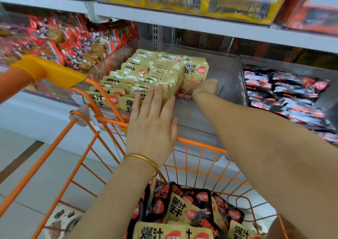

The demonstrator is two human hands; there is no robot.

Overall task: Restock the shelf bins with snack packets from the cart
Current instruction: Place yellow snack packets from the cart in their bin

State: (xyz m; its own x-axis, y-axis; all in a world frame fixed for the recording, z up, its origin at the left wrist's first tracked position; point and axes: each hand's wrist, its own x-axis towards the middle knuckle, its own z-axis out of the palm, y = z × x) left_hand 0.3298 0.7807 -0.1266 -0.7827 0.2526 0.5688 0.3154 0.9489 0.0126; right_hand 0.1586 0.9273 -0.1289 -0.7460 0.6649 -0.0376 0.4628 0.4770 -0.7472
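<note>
Pressing flat, my left hand (151, 121) lies with straight, slightly spread fingers on the near rows of tan snack packets (146, 72) in the clear bin (226, 77). A thin gold bangle (140, 159) circles that wrist. My right hand (205, 88) reaches further in, curled like a fist against the lower right corner of one upright packet (193, 74) that stands face-on at the right end of the rows. Its fingers are hidden behind the back of the hand, so I cannot tell whether it pinches the packet or only touches it.

The tan packets fill the left part of the bin in tight rows standing on edge; the right part of the bin shows bare clear floor. Just beside it on the right sits a bin of black packets (285, 90), and on the left a heap of red packets (73, 42). A white shelf board (182, 21) runs above, carrying yellow boxes.

Below my arms, the orange wire cart (201, 145) stands against the shelf, its yellow handle (49, 70) at the left. More tan and black packets (182, 211) lie jumbled in its basket.
</note>
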